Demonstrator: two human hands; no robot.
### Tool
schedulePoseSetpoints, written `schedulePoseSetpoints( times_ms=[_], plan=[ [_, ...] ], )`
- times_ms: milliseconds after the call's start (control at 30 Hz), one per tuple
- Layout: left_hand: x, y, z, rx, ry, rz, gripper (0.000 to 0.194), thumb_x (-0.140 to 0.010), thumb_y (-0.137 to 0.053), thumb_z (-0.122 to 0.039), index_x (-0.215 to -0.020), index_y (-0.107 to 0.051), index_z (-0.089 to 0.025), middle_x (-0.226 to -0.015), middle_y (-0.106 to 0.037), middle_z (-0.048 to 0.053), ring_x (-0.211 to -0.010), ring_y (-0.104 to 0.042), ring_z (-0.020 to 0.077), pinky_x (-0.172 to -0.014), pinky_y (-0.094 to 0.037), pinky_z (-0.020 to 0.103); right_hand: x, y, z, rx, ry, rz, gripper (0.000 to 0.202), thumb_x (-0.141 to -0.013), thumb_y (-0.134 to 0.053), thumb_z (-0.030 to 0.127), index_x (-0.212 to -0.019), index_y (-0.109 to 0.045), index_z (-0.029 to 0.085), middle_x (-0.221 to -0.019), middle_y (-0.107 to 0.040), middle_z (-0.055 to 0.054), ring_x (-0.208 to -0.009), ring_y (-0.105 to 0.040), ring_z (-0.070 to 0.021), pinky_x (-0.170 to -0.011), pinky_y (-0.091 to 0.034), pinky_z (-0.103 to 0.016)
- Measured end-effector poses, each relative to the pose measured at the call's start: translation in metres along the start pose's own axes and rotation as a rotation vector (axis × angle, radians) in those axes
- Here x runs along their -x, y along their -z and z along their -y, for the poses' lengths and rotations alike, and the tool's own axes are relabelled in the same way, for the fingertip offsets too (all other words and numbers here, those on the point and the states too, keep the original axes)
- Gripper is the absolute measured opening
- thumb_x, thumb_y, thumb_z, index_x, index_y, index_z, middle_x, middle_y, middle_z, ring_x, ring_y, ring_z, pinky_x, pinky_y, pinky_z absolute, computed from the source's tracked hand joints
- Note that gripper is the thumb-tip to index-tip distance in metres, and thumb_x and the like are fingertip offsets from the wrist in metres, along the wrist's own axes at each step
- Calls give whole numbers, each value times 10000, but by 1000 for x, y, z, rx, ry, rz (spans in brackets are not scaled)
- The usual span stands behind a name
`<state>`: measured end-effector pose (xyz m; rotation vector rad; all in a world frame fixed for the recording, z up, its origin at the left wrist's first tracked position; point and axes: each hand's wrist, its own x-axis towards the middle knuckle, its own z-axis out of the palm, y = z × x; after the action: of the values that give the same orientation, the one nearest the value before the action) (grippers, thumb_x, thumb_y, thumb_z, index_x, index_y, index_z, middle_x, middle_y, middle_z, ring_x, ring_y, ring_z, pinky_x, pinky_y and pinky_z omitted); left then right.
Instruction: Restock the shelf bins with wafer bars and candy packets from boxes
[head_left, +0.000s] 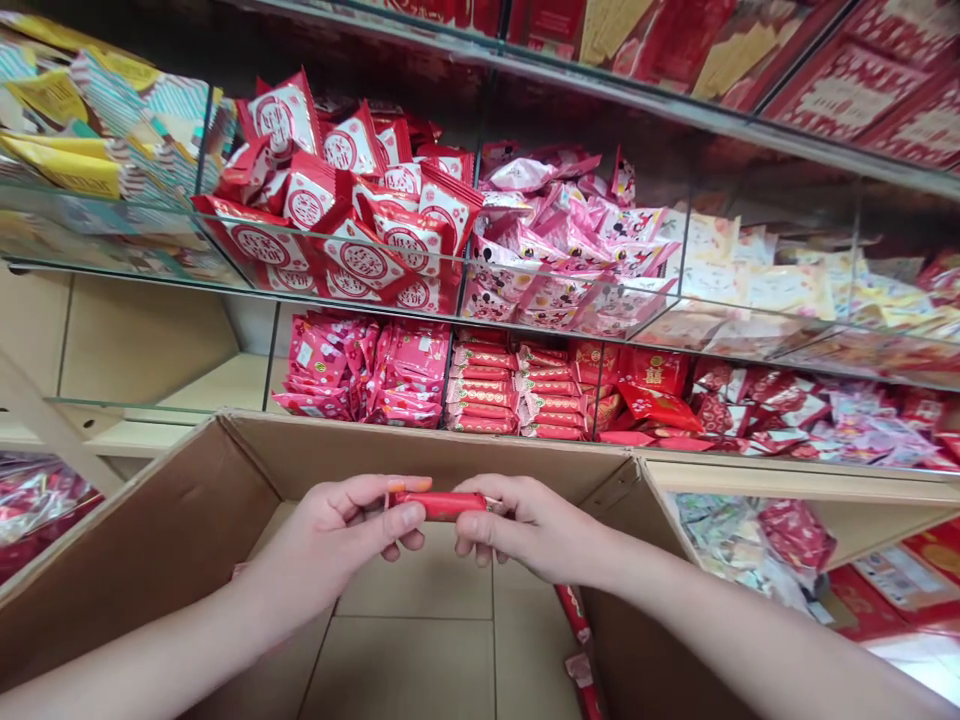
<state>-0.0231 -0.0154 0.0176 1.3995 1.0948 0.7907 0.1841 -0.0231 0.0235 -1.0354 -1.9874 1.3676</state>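
Observation:
Between my two hands is a small red wrapped snack bar (448, 505), held level above a large open cardboard box (420, 450). My left hand (352, 520) pinches its left end between thumb and fingers. At the other end, my right hand (525, 525) grips the wrapper the same way. Inside the box, more red wrapped bars (574, 612) lie along the right wall. On the low shelf beyond the box, similar red bars (484, 385) are stacked in two columns.
Glass-fronted shelves (360, 300) rise behind the box. They hold red and white packets (360, 260), pink packets (555, 240), yellow and striped packets (97, 110) and pink flowered packets (405, 365). Clear-bagged goods (757, 540) sit lower right. The box walls surround my hands.

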Motion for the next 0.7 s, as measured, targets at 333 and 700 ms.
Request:
schedulePoseSetpoints(
  times_ms=[333,700],
  plan=[
    [4,-6,-3,336,131,51,247,-738,-639,-370,-935,-694,-231,-708,-674,14,-639,-555,102,-566,-407,187,-6,-7,-7,-544,-135,-4,543,-803,-354,647,-581,-388,152,-534,-597,-62,-403,-509,-90,-414,-352,-198],
    [10,-13,8,84,82,283,221,-697,-670,-365,-841,-642,-200,-737,-634,-9,-717,-571,140,-678,-448,243,-3,-13,7,-318,28,-244,298,-655,-708,342,-739,-509,138,-594,-466,55,-510,-400,-45,-485,-330,-181]
  ],
)
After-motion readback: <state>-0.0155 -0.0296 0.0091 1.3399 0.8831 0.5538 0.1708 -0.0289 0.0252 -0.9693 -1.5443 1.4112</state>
